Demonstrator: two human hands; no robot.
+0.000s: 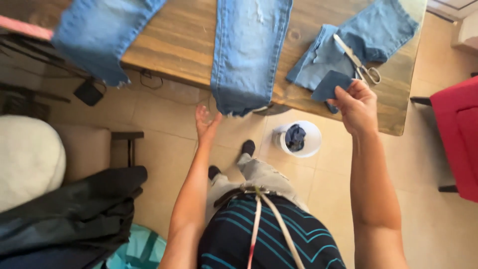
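Nearest: my striped top [269,239] filled the near edge.
Right hand [357,107]: I pinched a dark denim patch [331,84] over the table's [174,45] near edge.
Left hand [205,123]: open, empty, just below the jeans leg [246,55] hem.
Far right: scissors [356,62] lay on cut denim [368,40].
Progress: I judged pieces already cut; patch not yet placed.
Floor: white bucket [298,138] held scraps.

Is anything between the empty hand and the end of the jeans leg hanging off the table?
Nothing visible is in the way. The left hand is open just below the frayed hem of the jeans leg, with only bare floor behind it. The right hand holds a small denim patch apart from it.
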